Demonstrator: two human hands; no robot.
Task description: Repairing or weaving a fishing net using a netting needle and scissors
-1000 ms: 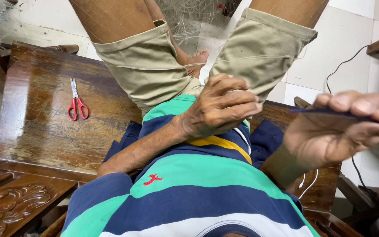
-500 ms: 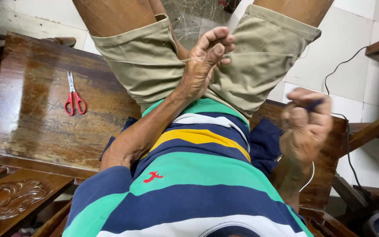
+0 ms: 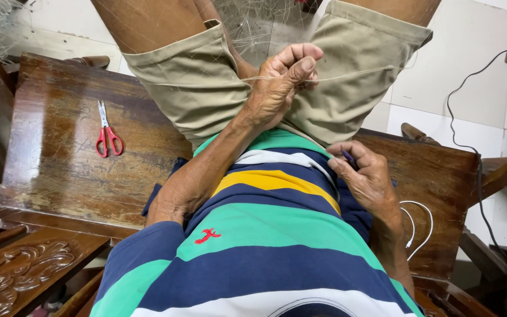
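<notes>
I look down over a striped shirt and khaki shorts onto a wooden bench (image 3: 60, 147). My left hand (image 3: 280, 88) is raised between my knees, its fingers pinched on a thin pale line (image 3: 359, 74) that runs right across my thigh. A fine fishing net (image 3: 259, 26) hangs on the floor beyond it. My right hand (image 3: 368, 176) rests low by my right hip, fingers closed on a small dark blue netting tool (image 3: 348, 156), mostly hidden by the fingers.
Red-handled scissors (image 3: 107, 136) lie on the bench to my left. A white cable (image 3: 421, 226) curls on the bench by my right side, and a black cord (image 3: 479, 147) trails over the tiled floor. A carved wooden armrest (image 3: 24, 276) is at lower left.
My left hand rose from my belly up between my knees, pulling the line taut. My right hand dropped from out at the right down to my hip with the tool.
</notes>
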